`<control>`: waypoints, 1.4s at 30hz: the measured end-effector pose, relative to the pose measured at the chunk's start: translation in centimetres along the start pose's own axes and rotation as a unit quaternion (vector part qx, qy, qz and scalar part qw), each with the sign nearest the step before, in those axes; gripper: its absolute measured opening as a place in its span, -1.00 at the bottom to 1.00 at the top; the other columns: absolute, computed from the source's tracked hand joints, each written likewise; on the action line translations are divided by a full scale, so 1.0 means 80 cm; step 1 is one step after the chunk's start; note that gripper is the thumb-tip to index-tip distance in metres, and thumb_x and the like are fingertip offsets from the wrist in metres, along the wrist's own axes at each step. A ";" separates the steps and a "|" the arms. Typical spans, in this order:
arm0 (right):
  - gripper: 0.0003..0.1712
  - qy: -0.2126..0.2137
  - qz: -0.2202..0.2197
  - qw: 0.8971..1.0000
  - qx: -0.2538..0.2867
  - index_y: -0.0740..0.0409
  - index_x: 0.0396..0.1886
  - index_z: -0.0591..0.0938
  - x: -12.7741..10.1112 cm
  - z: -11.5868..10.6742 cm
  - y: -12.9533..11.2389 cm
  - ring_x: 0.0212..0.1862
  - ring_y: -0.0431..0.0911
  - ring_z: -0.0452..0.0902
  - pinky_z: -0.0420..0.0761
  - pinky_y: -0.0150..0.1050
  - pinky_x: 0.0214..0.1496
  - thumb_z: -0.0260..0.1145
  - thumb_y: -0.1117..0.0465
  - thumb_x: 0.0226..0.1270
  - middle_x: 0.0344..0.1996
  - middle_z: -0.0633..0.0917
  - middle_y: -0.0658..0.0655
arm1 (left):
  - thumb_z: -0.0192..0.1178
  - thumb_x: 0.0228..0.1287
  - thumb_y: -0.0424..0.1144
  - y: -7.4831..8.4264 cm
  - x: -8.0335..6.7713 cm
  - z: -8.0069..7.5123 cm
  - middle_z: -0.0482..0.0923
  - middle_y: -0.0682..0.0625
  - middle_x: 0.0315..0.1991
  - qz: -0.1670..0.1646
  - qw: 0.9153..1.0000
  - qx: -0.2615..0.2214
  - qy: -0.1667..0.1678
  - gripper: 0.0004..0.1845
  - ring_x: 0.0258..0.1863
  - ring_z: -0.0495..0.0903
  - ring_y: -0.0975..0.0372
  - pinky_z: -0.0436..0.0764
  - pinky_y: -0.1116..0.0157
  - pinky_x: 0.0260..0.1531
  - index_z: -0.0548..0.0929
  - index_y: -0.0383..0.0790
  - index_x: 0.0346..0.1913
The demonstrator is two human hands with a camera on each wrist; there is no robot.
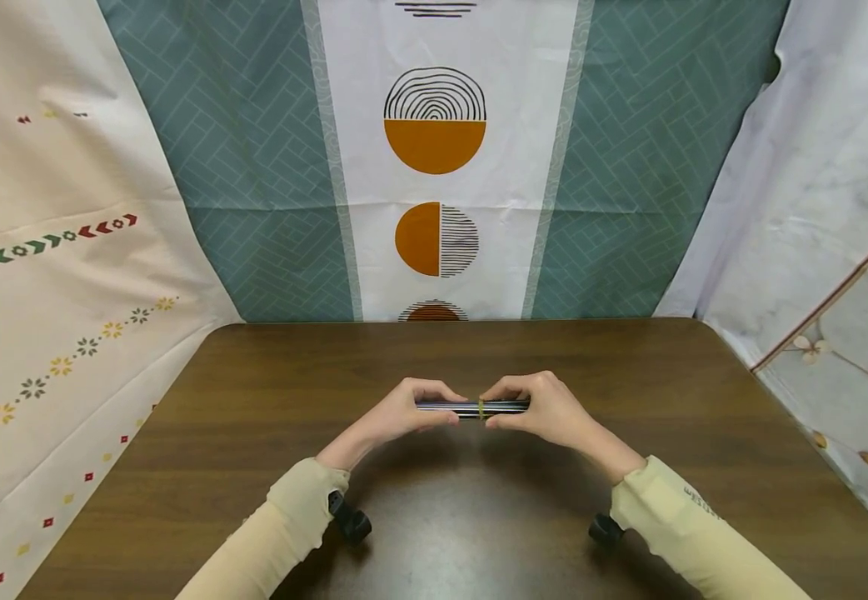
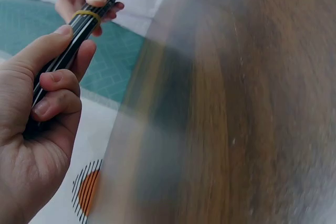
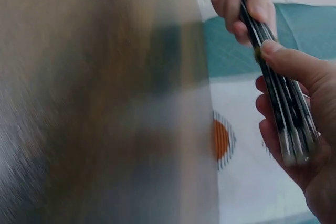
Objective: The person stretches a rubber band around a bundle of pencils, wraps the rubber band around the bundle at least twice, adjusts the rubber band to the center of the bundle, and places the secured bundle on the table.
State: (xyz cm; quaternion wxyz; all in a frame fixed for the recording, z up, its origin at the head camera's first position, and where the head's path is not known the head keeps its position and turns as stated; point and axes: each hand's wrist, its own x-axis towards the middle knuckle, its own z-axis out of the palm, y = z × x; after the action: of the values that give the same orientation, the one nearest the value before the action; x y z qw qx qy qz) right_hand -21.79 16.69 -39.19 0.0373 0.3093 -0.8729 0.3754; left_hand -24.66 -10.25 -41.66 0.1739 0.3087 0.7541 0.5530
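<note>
A bundle of slim, pen-like black sticks with pale shiny streaks is held level above the table. A yellow rubber band circles it, closer to the right hand in the head view. My left hand grips one end, its thumb along the bundle and fingers curled around it in the left wrist view. The other end is in my right hand, thumb pressed near the band. Pale, glossy stick ends show at the right hand's palm in the right wrist view. Fingers hide part of the bundle.
Below the hands is a dark brown wooden table with a glossy surface. A patterned cloth hangs behind its far edge, with pale cloths at left and right. Black cameras are strapped to both wrists.
</note>
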 end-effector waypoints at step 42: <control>-0.64 -0.003 0.098 0.993 0.068 0.00 -0.02 0.75 0.011 -0.040 0.084 -0.33 -0.15 0.55 0.52 -0.34 -0.26 0.52 0.12 0.15 -0.19 0.77 0.10 | 0.39 0.23 -0.15 -0.027 0.035 -0.066 0.73 -0.01 -0.08 -0.029 0.982 0.162 0.091 -0.77 -0.22 0.66 0.25 0.56 0.28 -0.11 0.76 -0.04 -0.05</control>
State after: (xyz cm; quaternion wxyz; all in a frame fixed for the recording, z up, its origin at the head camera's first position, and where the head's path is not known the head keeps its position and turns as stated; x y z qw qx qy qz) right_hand -26.83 21.98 -40.89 -0.0235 0.2248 -0.8715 0.4353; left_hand -30.57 -12.67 -41.75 0.0676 0.2591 0.8552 0.4438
